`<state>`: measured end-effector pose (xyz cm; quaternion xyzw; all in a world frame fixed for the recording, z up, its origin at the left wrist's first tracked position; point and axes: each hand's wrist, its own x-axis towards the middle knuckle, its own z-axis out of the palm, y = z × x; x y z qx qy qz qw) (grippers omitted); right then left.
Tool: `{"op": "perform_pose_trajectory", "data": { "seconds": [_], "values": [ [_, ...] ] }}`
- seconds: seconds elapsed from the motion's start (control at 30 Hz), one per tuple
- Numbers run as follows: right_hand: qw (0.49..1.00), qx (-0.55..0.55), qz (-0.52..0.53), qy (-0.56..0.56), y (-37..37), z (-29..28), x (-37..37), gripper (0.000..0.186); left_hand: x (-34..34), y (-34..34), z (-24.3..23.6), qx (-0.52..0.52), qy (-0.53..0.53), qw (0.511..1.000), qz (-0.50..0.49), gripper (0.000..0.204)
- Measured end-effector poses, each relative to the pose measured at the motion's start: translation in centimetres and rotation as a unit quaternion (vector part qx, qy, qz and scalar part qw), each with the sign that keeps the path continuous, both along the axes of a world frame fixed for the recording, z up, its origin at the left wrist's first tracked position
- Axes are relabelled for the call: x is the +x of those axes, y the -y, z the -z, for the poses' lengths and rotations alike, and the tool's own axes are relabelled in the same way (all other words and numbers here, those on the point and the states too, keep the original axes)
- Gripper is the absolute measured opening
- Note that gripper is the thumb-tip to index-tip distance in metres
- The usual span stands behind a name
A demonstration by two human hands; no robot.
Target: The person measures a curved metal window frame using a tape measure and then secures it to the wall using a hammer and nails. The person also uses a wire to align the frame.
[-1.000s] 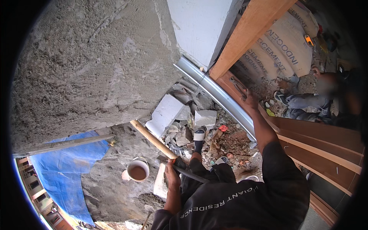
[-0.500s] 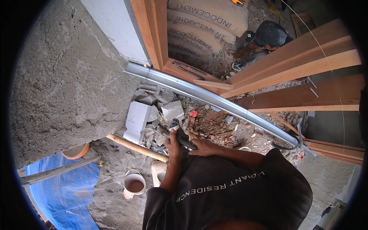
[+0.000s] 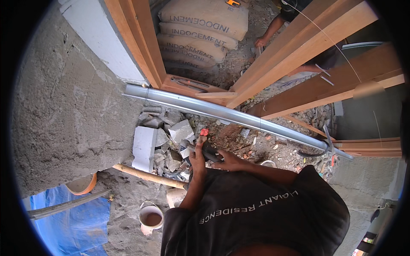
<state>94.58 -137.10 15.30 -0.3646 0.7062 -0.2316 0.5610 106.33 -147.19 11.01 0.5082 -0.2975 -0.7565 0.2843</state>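
My left hand [image 3: 197, 158] is closed along the near side of a dark, elongated object [image 3: 208, 150], its thumb pointing away from me. My right hand [image 3: 231, 161] grips the right end of that object, fingers partly hidden behind it. Its exact kind I cannot make out. Both hands are close together in front of my dark shirt, above broken rubble. Just beyond the left thumb shows a small red scrap [image 3: 204, 132]. Past the hands, a long silvery metal channel [image 3: 205, 112] runs across the doorway side.
Left of the hands lie a pale block [image 3: 144, 147] and a bamboo pole [image 3: 147, 177]. A bucket [image 3: 151, 216] stands lower left, near a blue tarp [image 3: 70, 222]. Cement sacks [image 3: 203, 21] are stacked behind a wooden frame [image 3: 294, 51]. A co-worker's arm [image 3: 271, 32] reaches down there.
The view has swung, so most of the background sits further left. The dark object has turned, and its pale-banded end no longer shows clearly. The co-worker's head has left view; arms show instead.
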Motion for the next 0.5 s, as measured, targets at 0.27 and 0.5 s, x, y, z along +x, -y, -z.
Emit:
{"op": "perform_pose_trajectory", "data": {
  "seconds": [0.27,0.5],
  "values": [
    [0.966,-0.180,0.037,-0.180,-0.4,2.0,-1.9,0.074,-3.0,0.8,-2.4,-0.019,-0.051,0.998,0.034,0.044],
    [0.977,-0.138,0.079,-0.145,-2.6,-2.8,-3.6,0.072,-5.3,-0.5,-5.2,-0.098,-0.067,0.987,0.111,0.043]
  ]
}}
